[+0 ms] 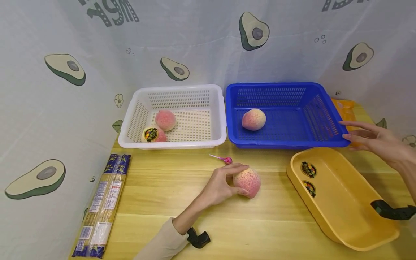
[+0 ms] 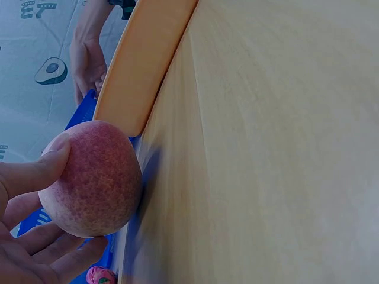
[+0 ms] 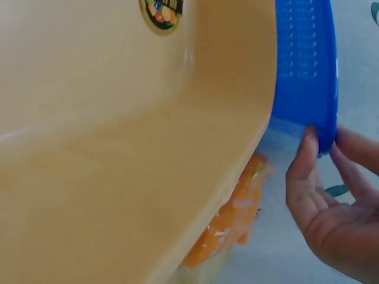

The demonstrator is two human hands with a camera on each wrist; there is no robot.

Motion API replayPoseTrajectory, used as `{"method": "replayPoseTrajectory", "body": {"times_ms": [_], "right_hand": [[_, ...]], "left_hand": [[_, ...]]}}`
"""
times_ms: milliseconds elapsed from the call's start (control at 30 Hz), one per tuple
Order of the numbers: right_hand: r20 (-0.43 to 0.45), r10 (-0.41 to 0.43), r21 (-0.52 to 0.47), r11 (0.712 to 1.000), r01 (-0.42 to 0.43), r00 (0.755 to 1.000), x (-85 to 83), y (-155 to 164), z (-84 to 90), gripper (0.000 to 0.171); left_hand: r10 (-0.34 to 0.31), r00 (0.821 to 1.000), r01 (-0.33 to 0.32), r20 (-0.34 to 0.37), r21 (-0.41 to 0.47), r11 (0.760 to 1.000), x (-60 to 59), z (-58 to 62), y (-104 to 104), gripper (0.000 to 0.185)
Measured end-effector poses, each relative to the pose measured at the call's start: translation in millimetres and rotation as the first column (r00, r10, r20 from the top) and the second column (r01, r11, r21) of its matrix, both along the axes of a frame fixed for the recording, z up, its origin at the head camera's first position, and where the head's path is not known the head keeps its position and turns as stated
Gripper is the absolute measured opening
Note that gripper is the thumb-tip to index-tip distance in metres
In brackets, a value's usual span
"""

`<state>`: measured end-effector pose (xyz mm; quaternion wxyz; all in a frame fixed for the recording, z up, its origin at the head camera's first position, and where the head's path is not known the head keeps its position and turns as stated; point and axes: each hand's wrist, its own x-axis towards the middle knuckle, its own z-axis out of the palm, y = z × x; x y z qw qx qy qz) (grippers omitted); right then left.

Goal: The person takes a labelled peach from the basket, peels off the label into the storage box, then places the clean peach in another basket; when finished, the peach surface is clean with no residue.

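Peach in hand: a pink-speckled peach (image 1: 248, 182) is being held on the tabletop (image 1: 182, 216), in front of the two baskets and left of the yellow tray.
Left hand: the left hand (image 1: 224, 184) is being curled round the peach, thumb over the top and fingers (image 2: 53, 254) cupped at the side; this grip is closed on the fruit.
Handling, judged: the peach is being taken for light and round, apt to roll, with skin likely to bruise if it is real fruit; a broad cupping hold round its widest part is being judged safer than a fingertip pinch.
Right hand: the right hand (image 1: 377, 139) is being held with fingers straight at the right corner of the blue basket, fingertips (image 3: 308, 142) touching its rim; this grip is open, holding nothing.
White basket: the white basket (image 1: 139, 108) is being occupied by two peaches (image 1: 159, 126), one bearing a sticker.
Blue basket: the blue basket (image 1: 318, 112) is being occupied by one peach (image 1: 254, 119), left of centre.
Yellow tray: the yellow tray (image 1: 344, 202) is being shown with stickers on its inner wall and no fruit.
Other items: a pink lollipop (image 1: 224, 159) is lying just behind the held peach; a noodle packet (image 1: 104, 202) is lying at the left edge; an orange packet (image 3: 231, 219) is lying behind the tray.
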<state>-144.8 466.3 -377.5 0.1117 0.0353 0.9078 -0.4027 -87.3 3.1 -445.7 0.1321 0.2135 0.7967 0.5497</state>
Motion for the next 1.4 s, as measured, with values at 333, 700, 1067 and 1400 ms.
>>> {"method": "replayPoseTrajectory", "body": {"times_ms": [333,700,1067,1400], "right_hand": [[-0.02,0.054,-0.07,0.996,-0.056,0.998,-1.7,9,-11.0,0.051],[-0.088,0.042,-0.353,0.933,-0.07,0.995,2.8,25,-22.6,0.048],[-0.066,0.013,-0.42,0.907,-0.04,0.998,2.5,27,-22.7,0.046],[-0.059,0.008,-0.368,0.929,-0.03,0.998,3.7,23,-18.9,0.047]], "left_hand": [[0.005,1.0,-0.005,0.004,-0.013,1.0,-0.5,-0.2,1,0.065],[0.003,1.0,-0.003,0.011,0.012,1.0,-0.9,-1.2,-1,0.066],[-0.033,0.999,0.032,-0.028,-0.038,0.999,-5.0,1.9,1,0.067],[-0.247,0.969,0.247,-0.018,0.108,0.963,-18.7,45.3,14,0.065]]}}
